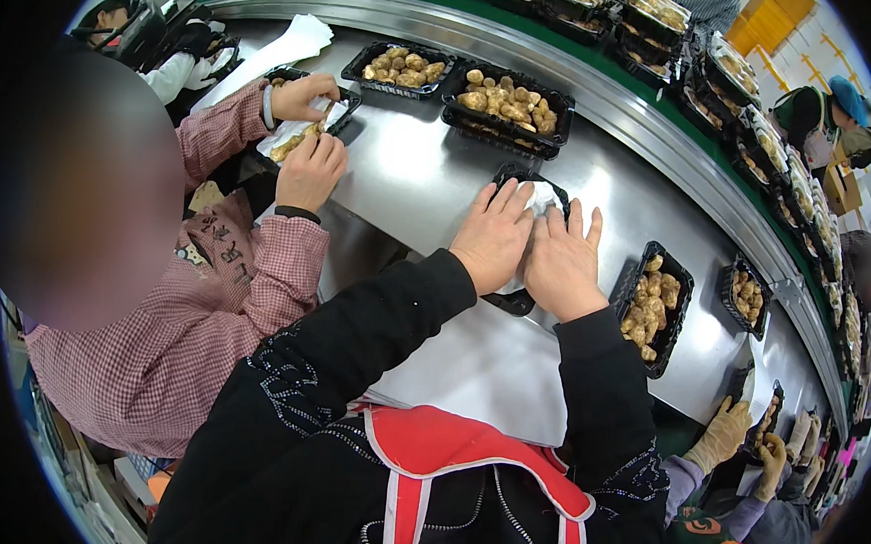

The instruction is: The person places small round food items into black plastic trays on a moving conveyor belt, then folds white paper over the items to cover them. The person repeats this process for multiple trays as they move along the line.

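Note:
A black plastic tray (519, 303) lies on the steel table in front of me, with a sheet of white paper (543, 195) inside it. My left hand (492, 238) lies over the tray's left side, fingers stretched out and pressing on the paper. On the right side my right hand (564, 261) is spread flat in the same way, its thumb side close to the left hand. Most of the paper and the tray's middle are hidden under both hands. Below my wrists, a stack of white paper sheets (480, 365) sits at the near table edge.
Trays of knobbly tan tubers stand ahead (508, 103), farther left (404, 68) and at right (655, 303). A co-worker's hands (311, 167) work over a tray on my left. Gloved hands (722, 435) work at lower right. Beyond runs a green conveyor (604, 59) with stacked trays.

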Motion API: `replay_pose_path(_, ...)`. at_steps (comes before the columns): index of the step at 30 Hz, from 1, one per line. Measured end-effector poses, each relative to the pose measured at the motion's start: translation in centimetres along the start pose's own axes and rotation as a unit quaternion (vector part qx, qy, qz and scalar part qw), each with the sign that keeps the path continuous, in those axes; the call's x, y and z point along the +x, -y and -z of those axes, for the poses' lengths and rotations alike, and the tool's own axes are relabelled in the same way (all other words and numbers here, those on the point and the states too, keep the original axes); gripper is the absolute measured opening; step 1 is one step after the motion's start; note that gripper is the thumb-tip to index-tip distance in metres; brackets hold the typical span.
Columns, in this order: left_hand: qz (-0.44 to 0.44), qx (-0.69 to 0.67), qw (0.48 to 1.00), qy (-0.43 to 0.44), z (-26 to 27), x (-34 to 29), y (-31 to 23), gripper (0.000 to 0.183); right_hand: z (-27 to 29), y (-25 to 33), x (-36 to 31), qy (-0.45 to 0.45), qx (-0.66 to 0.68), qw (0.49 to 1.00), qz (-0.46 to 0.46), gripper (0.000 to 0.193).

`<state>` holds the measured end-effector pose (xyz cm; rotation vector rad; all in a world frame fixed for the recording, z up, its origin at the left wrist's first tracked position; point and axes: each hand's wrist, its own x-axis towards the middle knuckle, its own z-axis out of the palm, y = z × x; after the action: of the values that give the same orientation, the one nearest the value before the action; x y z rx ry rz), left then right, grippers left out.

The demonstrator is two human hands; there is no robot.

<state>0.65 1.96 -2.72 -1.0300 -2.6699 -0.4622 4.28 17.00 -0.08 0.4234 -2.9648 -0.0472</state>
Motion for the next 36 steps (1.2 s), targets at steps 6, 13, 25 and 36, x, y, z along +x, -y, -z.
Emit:
replay_pose_path(6,-0.034,-0.116,0.993,-0.006,0.1,-0.5,0.3,0.052,-1.5,-0.3,0.3,-0.031,0.036,0.999,0.018,0.053)
replay_pose_path(13,-0.043,-0.014,0.998,0.036,0.1,-0.7,0.1,0.057,0.0,-0.2,-0.5,-0.001,0.038,0.999,0.004,0.046)
replay_pose_path(25,0.011,-0.232,0.970,-0.076,1.4,-1.4,0.6,0.048,-0.1,0.4,-1.8,-0.028,0.039,0.998,0.033,0.029)
replay_pose_path(36,0.098,-0.220,0.964,-0.110,1.7,-2.8,1.9,0.049,-1.1,0.4,-1.8,-0.066,0.040,0.996,0.036,0.029)
